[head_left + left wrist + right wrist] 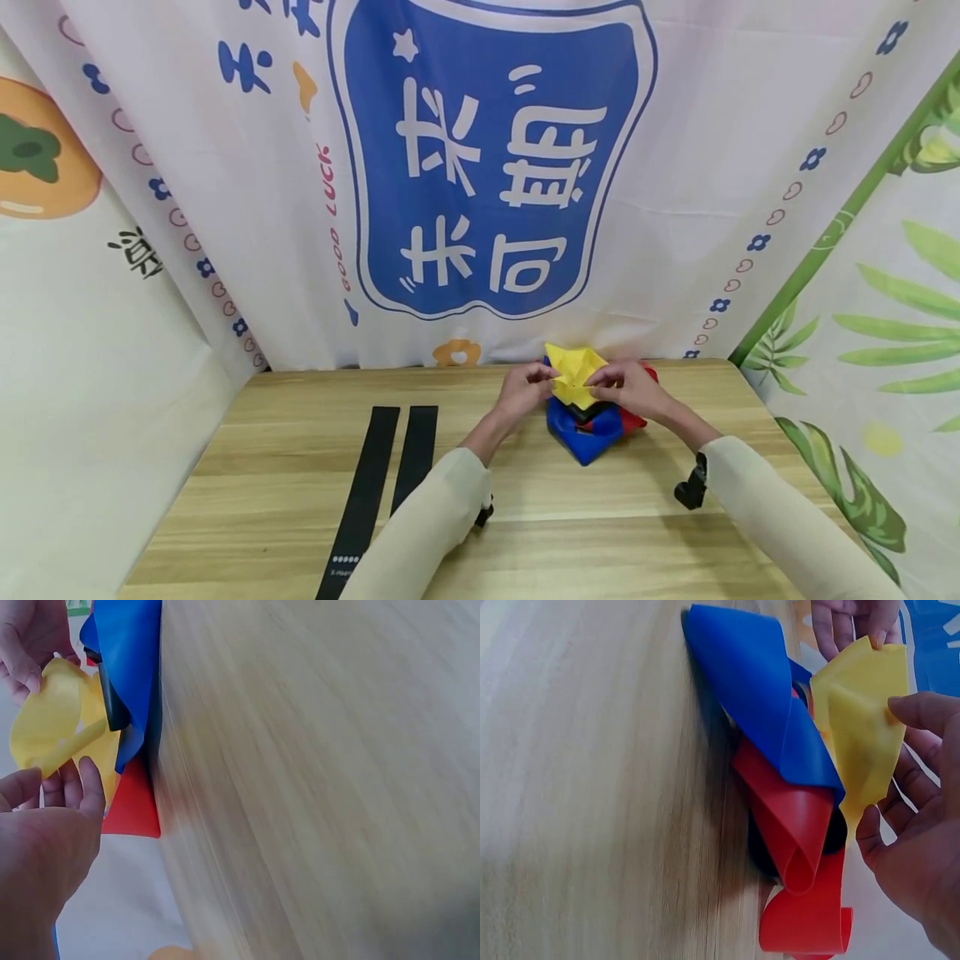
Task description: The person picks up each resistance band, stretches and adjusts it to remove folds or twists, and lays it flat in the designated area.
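Observation:
A thin, smooth yellow sheet (576, 367), folded and bent, is held up over a pile at the back right of the table. My left hand (528, 388) pinches its left edge between thumb and fingers. On the other side my right hand (628, 388) pinches the edge too, its thumb flat against the yellow in the right wrist view. Below lie a folded blue sheet (742, 682) with a pointed corner and a red sheet (795, 817) rolled into curls. A dark, rounded thing (762, 847) shows between the layers, mostly hidden by them.
Two long black strips (367, 483) lie on the wooden table (570, 542) left of the pile, partly under the left sleeve. Behind the table's back edge hangs a printed white curtain (705, 167). A small black device (692, 483) is on the right wrist.

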A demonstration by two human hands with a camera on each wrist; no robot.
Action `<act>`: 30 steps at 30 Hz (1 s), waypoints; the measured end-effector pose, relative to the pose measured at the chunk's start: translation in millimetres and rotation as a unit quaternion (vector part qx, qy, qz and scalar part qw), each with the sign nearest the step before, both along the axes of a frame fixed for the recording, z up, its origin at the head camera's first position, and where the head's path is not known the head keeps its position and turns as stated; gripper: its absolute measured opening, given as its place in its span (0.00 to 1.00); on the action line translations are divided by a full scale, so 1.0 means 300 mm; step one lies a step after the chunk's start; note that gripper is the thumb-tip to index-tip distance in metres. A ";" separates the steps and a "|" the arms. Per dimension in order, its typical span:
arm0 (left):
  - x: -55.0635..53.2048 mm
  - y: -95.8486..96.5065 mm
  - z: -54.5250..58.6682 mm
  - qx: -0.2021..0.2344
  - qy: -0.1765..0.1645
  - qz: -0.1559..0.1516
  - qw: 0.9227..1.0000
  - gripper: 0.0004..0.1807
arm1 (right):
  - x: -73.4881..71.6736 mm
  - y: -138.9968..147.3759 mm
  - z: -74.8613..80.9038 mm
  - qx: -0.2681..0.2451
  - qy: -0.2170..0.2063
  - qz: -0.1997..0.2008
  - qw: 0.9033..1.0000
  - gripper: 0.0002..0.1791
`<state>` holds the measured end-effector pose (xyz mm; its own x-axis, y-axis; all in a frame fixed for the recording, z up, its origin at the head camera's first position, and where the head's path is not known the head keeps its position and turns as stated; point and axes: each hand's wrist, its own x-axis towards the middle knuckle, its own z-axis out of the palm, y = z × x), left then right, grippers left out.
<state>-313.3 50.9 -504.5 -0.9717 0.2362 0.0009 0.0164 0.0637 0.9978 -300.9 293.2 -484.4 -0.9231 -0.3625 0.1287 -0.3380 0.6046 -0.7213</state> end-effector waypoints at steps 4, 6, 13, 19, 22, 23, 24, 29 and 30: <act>0.000 -0.010 -0.008 0.010 0.002 -0.020 1.000 0.08 | 0.008 -0.013 0.000 0.013 -0.007 0.019 1.000 0.06; -0.001 -0.015 -0.008 0.020 -0.003 -0.029 0.999 0.08 | 0.010 -0.020 -0.001 0.016 -0.010 0.027 0.999 0.06; -0.002 -0.025 -0.007 0.023 -0.008 -0.040 0.999 0.08 | 0.016 -0.035 -0.015 0.009 -0.019 0.040 0.999 0.06; 0.006 -0.035 -0.003 0.004 0.005 -0.048 0.999 0.08 | 0.022 -0.050 -0.018 0.005 -0.014 0.047 0.999 0.07; 0.009 -0.041 -0.002 -0.002 0.004 -0.058 0.998 0.08 | 0.031 -0.061 -0.012 0.005 -0.025 0.047 0.999 0.08; 0.010 -0.043 -0.002 -0.006 0.005 -0.062 0.998 0.08 | 0.034 -0.064 -0.011 0.005 -0.032 0.046 0.998 0.08; 0.010 -0.046 -0.002 -0.009 0.005 -0.065 0.998 0.07 | 0.038 -0.068 -0.009 0.005 -0.039 0.045 0.998 0.08; 0.006 -0.062 -0.001 -0.032 -0.004 -0.074 0.997 0.07 | 0.051 -0.077 0.005 0.003 -0.060 0.045 0.997 0.07; 0.004 -0.066 -0.001 -0.035 -0.006 -0.077 0.996 0.07 | 0.053 -0.078 0.009 0.001 -0.063 0.045 0.997 0.07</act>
